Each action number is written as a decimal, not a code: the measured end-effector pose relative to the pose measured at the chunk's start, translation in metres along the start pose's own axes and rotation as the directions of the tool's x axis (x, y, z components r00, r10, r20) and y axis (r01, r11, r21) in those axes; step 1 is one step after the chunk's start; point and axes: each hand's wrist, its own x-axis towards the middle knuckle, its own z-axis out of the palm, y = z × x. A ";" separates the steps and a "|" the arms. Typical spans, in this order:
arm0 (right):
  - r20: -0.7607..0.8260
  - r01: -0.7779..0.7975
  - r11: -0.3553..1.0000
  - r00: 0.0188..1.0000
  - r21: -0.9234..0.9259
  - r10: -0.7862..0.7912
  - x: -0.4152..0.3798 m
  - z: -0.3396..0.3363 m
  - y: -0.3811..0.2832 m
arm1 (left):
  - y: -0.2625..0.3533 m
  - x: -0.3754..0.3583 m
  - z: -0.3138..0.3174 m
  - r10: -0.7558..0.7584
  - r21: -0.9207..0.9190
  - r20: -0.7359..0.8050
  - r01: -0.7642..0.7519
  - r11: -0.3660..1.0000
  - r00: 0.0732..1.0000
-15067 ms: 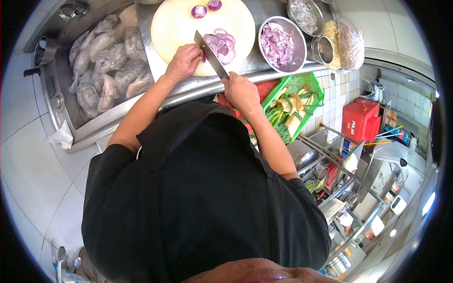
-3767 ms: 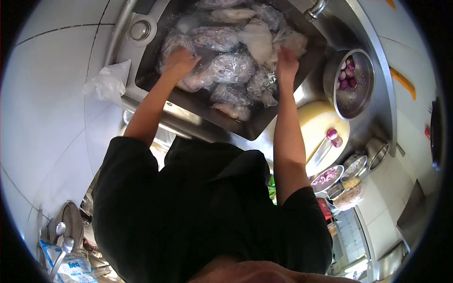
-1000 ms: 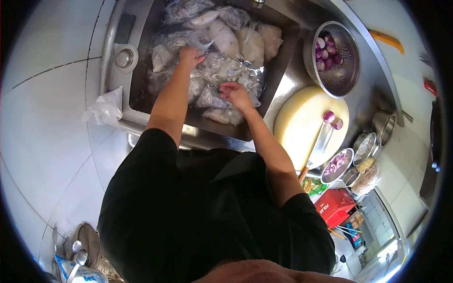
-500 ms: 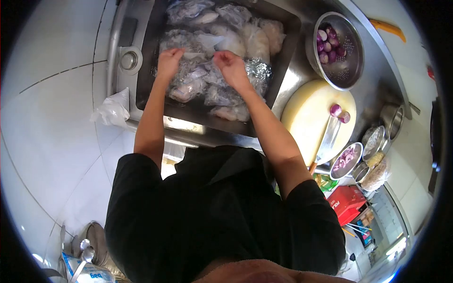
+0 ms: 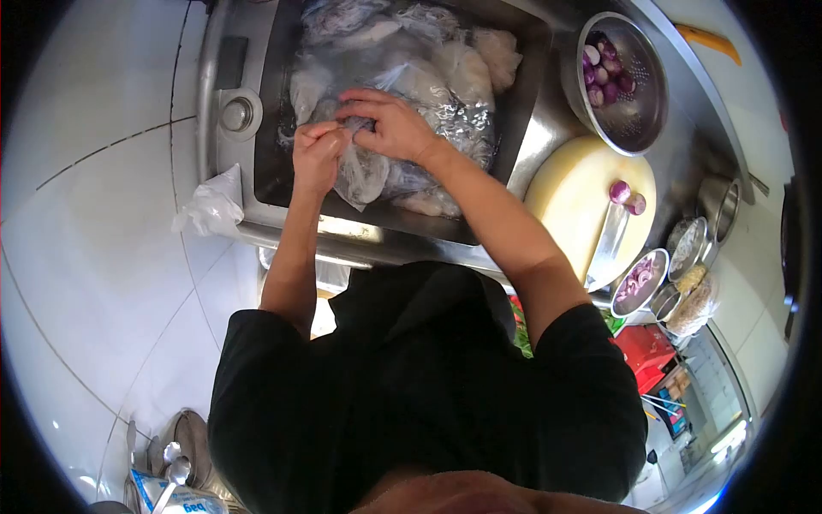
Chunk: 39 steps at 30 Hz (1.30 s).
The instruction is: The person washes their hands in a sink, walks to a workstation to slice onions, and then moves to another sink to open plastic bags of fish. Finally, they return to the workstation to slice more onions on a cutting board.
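A clear plastic bag (image 5: 363, 176) is at the upper centre-left of the frame, over the sink (image 5: 524, 107). The left hand (image 5: 318, 157) pinches its gathered top; the right hand (image 5: 387, 127) meets that top with fingers extended and thumb apart, though whether it grips cannot be told. Other bagged pieces (image 5: 419, 81) lie in water around them. At the upper right, a colander (image 5: 632, 128) of purple onions (image 5: 604, 75) stands beside a round cutting board (image 5: 561, 190) bearing a knife (image 5: 609, 240). Lower right, a bowl (image 5: 631, 303) holds sliced onion (image 5: 639, 277).
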 end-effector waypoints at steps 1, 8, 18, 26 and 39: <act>-0.076 0.001 1.000 0.997 0.006 0.000 -0.002 0.008 0.006 | -0.002 0.001 0.002 0.004 -0.061 0.031 -0.002 0.998 1.000; -0.194 -0.424 0.890 0.871 0.168 0.451 0.016 0.018 0.024 | -0.015 0.018 0.013 -0.021 -0.026 0.004 0.021 0.999 1.000; -0.502 -0.224 0.952 0.811 0.208 0.300 0.034 0.029 0.098 | 0.029 0.153 0.002 -0.566 0.941 0.253 -0.062 0.334 0.785; -0.138 -0.541 0.831 0.820 0.129 0.555 -0.024 0.048 0.105 | -0.053 0.379 -0.060 -0.003 0.982 0.035 -0.035 -0.186 0.999; -0.298 -0.474 0.804 0.758 0.358 0.580 -0.037 0.009 0.104 | -0.046 0.253 -0.091 -0.038 0.994 0.063 -0.059 0.096 0.997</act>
